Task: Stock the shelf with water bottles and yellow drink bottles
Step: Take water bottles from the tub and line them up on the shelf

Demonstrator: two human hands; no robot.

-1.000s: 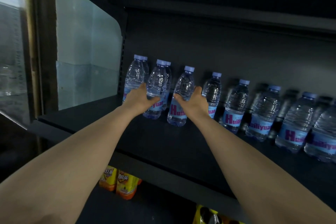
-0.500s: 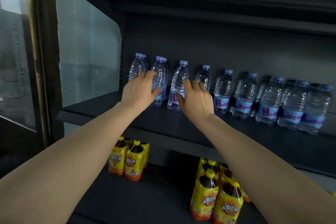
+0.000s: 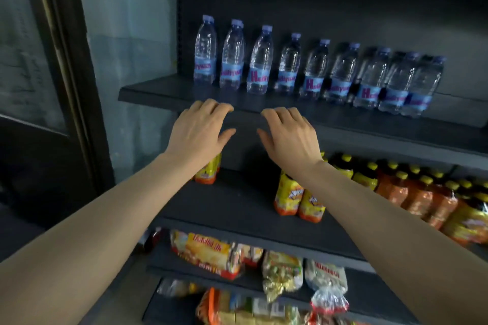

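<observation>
Several clear water bottles point(image 3: 260, 60) with blue labels and caps stand upright in a row along the upper dark shelf point(image 3: 158, 93). Yellow drink bottles point(image 3: 311, 203) stand on the shelf below, with many more at the right point(image 3: 422, 192) and a few at the left point(image 3: 207, 173) partly hidden behind my wrist. My left hand point(image 3: 200, 132) and my right hand point(image 3: 289, 134) hover in front of the upper shelf's front edge, fingers apart, holding nothing, clear of the water bottles.
A glass panel point(image 3: 126, 34) and a dark door frame point(image 3: 71, 60) close off the left side. Lower shelves hold packaged snacks point(image 3: 211, 253) and bags point(image 3: 324, 274). Bare dark shelf surface point(image 3: 237, 200) lies between the left and middle groups of yellow bottles.
Both hands let go of the water bottles and drew back from the row to the shelf's front edge. The view pulled back and tilted down, showing the lower shelves.
</observation>
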